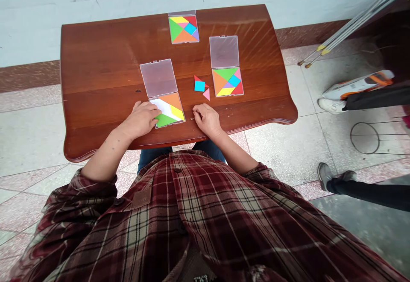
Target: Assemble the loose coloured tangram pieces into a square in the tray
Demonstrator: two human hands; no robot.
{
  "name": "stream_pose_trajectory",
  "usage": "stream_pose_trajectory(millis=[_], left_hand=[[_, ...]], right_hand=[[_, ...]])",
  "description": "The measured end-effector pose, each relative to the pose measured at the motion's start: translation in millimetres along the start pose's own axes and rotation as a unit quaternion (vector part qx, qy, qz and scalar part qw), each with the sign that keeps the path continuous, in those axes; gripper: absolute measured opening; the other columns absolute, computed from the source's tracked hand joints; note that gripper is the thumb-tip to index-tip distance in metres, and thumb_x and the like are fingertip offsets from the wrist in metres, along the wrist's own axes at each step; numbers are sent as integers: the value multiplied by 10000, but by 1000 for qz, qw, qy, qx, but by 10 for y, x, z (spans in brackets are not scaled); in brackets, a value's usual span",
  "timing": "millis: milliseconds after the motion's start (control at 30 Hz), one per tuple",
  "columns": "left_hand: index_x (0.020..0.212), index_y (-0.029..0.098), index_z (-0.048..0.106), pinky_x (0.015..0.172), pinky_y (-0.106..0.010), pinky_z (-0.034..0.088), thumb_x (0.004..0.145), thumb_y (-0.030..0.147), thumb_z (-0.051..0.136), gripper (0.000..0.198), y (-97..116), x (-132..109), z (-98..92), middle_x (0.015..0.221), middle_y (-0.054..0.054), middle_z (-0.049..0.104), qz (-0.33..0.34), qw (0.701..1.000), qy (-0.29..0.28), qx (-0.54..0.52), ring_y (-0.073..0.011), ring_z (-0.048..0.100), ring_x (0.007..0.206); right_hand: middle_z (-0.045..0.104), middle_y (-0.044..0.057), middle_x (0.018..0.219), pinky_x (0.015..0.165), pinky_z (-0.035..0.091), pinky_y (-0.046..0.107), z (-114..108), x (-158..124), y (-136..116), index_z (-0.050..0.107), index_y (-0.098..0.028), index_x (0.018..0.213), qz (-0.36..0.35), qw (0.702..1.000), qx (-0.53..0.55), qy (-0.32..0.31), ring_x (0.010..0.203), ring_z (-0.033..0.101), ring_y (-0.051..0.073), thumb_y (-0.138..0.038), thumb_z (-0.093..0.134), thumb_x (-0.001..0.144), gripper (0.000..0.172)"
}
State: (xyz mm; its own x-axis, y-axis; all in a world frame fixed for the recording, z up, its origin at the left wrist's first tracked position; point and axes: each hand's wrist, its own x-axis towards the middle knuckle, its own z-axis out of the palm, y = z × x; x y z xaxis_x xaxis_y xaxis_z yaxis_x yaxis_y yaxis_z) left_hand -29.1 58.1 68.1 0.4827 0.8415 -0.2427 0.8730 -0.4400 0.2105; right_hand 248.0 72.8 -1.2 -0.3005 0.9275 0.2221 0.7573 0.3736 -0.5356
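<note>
My left hand (143, 118) lies at the left edge of an open clear tangram case (183, 110), its bent fingers pressed on the case. Inside are an orange triangle (173, 101), a yellow parallelogram (177, 112) and a green triangle (165, 120), with bare white base (161, 105) showing between them. My right hand (207, 119) rests on the table just right of this case, fingers curled together; their inner side is hidden. Beyond it lie a blue square (199, 86), a pink triangle (206, 94) and two red triangles (196, 78), partly overlapped by the square.
Two more open tangram cases, both filled, lie on the brown wooden table (102, 68): one at the right (228, 81), one at the far edge (184, 29). Beyond the table's right side are crutches (323, 50), a wire ring (365, 138) and people's legs (368, 192).
</note>
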Motion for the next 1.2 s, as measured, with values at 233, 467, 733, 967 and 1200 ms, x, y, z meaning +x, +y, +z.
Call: stream_pose_trajectory(millis=[233,467,733,967,1200], left_hand=[[1266,167,610,1149,-501,285,896,263,491,400,231,-33,9,1367,-135,534,0,1000,-13,-5,-311,445,1309],[1197,185,629,1103,-483,357,870,275,499,363,167,-29,73,1316,-125,543,13,999,2,-31,-306,463,1259],[1178,159,628,1137,-466,360,866,288,515,355,175,-40,60,1328,-138,532,12,999,-3,-52,-304,451,1286],[1266,158,588,1118,-538,367,859,323,520,445,154,-75,133,1396,-166,521,12,998,42,-49,-341,464,1299],[1183,172,638,1086,-553,385,863,336,506,383,159,-69,198,1319,-158,571,10,996,72,-53,-345,498,1247]], right_hand=[[688,87,956,825,471,337,-5,4,-2,659,-210,951,1,1000,2,-6,886,619,227,-195,437,912,226],[687,83,960,845,473,342,-27,6,-19,656,-221,954,9,1000,3,-18,908,615,229,-202,433,918,227],[682,81,955,831,474,334,-20,9,-32,650,-217,941,11,1000,7,-12,892,615,223,-196,441,914,211],[671,76,916,825,500,348,-240,-4,-25,623,-214,933,37,994,85,62,861,619,207,-225,434,912,191],[666,88,935,844,508,397,-496,21,309,624,-207,982,114,984,88,107,880,626,226,-272,447,900,206]])
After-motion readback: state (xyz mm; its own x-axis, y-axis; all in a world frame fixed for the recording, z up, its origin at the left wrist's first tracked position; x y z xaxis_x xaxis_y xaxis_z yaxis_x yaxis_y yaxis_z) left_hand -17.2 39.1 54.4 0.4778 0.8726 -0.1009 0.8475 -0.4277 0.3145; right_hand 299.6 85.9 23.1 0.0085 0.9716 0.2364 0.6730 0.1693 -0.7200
